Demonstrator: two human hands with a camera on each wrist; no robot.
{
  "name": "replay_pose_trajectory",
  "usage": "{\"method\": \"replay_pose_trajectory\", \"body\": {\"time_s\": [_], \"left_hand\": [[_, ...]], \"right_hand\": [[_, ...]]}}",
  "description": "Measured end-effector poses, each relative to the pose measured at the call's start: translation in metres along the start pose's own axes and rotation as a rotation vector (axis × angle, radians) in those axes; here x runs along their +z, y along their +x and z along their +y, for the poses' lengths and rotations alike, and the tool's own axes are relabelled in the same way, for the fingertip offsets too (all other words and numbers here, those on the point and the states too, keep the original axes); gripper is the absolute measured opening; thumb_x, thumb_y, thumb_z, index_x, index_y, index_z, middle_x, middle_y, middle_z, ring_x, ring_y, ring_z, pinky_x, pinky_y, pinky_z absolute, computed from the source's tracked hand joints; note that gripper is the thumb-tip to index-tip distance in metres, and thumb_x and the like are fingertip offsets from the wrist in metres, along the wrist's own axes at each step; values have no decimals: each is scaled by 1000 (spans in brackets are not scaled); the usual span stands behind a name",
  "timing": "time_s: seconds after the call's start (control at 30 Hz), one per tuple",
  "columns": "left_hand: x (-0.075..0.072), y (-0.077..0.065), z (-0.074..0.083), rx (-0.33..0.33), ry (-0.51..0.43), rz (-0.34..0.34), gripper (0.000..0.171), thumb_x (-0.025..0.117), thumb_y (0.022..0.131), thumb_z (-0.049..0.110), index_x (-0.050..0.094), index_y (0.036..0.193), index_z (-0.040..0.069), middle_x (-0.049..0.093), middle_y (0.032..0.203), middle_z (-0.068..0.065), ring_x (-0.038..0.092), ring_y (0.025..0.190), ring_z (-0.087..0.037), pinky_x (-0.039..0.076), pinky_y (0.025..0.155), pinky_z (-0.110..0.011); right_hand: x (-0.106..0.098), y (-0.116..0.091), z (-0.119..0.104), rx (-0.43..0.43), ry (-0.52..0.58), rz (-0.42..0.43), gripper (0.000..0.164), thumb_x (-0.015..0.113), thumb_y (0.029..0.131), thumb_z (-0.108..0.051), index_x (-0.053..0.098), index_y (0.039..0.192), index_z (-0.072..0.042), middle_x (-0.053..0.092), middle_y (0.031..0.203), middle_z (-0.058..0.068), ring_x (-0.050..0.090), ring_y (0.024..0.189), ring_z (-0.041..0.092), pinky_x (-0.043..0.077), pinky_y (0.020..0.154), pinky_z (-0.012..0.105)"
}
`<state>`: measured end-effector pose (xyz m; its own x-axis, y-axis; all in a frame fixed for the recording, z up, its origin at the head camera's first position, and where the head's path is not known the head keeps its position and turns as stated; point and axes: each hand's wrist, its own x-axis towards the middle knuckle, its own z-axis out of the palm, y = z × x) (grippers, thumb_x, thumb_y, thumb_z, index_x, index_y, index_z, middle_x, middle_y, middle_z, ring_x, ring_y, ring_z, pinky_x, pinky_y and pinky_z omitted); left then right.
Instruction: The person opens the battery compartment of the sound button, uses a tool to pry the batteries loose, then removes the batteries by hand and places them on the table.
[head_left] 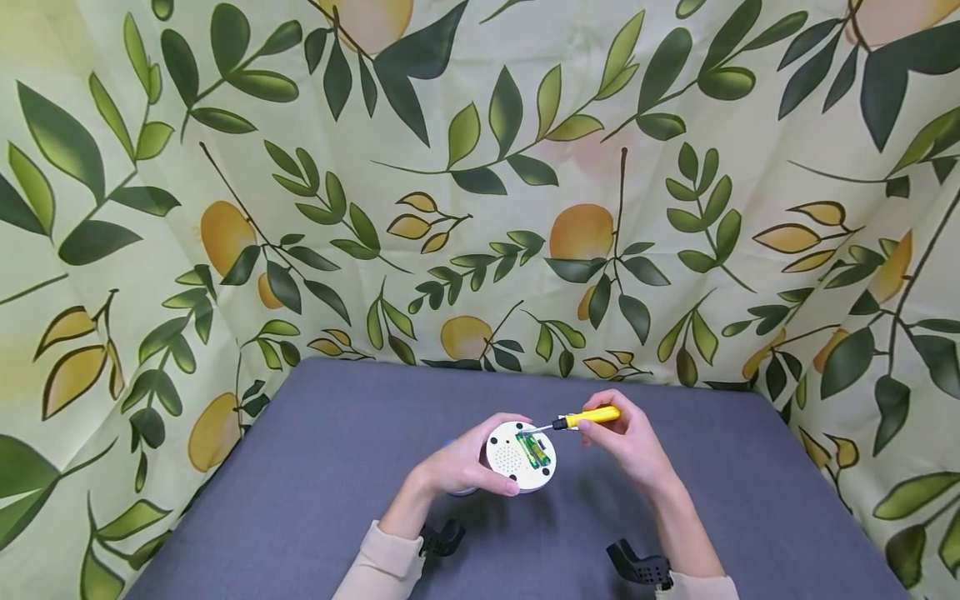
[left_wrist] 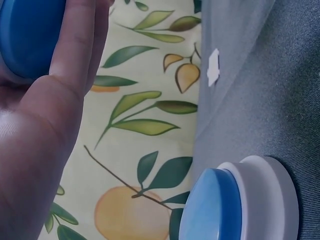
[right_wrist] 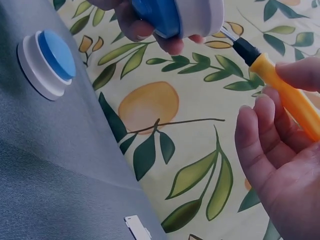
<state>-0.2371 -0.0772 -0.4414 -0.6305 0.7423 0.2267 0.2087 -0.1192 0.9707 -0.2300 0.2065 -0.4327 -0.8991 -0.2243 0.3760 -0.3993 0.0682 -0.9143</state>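
Observation:
My left hand [head_left: 468,462] grips a round white button device [head_left: 504,458] by its rim, underside turned toward me. Its blue dome [left_wrist: 32,37] faces away, beside the palm in the left wrist view. Green batteries [head_left: 533,451] lie in the uncovered compartment on the underside. In my right hand [head_left: 622,437] is a yellow-handled screwdriver [head_left: 592,417] with a black collar, pinched between thumb and fingers. The metal shaft [head_left: 538,429] points left, its tip at the upper end of the battery compartment; whether it touches a battery I cannot tell.
A second button device [left_wrist: 267,200], blue dome on a white base, stands on the grey table [head_left: 360,417], mostly hidden behind my left hand in the head view. A small white cover [right_wrist: 136,227] lies on the cloth. Leaf-patterned fabric [head_left: 480,250] encloses the back and sides.

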Motion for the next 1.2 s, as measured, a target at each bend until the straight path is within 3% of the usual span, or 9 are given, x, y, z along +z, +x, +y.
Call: {"method": "replay_pose_trajectory", "body": {"time_s": [0.17,0.27,0.33,0.57,0.8,1.2], "left_hand": [[0,0,1,-5,-10,-16,81,79,78,5,37,148,0,60,123,-7,65,103,-16,53,90,-28],[0,-1,1,-2,-14,-20,80,79,78,4,38,147,0,60,123,-7,65,102,-16,53,90,-28],[1,-1,2,2,-16,-21,80,79,78,4,38,147,1,60,123,-7,65,102,-16,53,90,-28],[1,0,2,-4,-5,-28,80,79,78,7,39,147,4,60,123,-7,65,102,-16,53,90,-28],[2,1,1,-4,14,-37,79,79,78,8,40,147,5,62,121,-6,65,101,-14,52,90,-27],[1,0,3,-9,22,-45,79,79,78,8,40,147,5,61,122,-6,64,102,-14,52,91,-29]], "right_hand": [[-1,-1,-2,-6,-30,6,26,65,94,5,53,117,2,63,92,7,63,68,24,55,72,30],[-1,-1,-2,-20,7,14,34,65,93,7,51,122,-1,65,93,5,64,67,23,56,70,30],[-1,-1,0,-33,51,17,38,64,92,10,46,125,3,67,92,2,63,66,23,57,68,31],[1,1,4,-78,175,5,27,58,95,11,50,117,-2,63,84,10,61,67,22,56,67,30],[2,2,2,-61,226,-13,18,55,97,10,44,111,11,59,84,8,59,69,22,56,67,30],[3,0,-2,-88,202,-9,15,56,96,10,45,107,12,54,79,11,51,63,24,51,60,29]]}}
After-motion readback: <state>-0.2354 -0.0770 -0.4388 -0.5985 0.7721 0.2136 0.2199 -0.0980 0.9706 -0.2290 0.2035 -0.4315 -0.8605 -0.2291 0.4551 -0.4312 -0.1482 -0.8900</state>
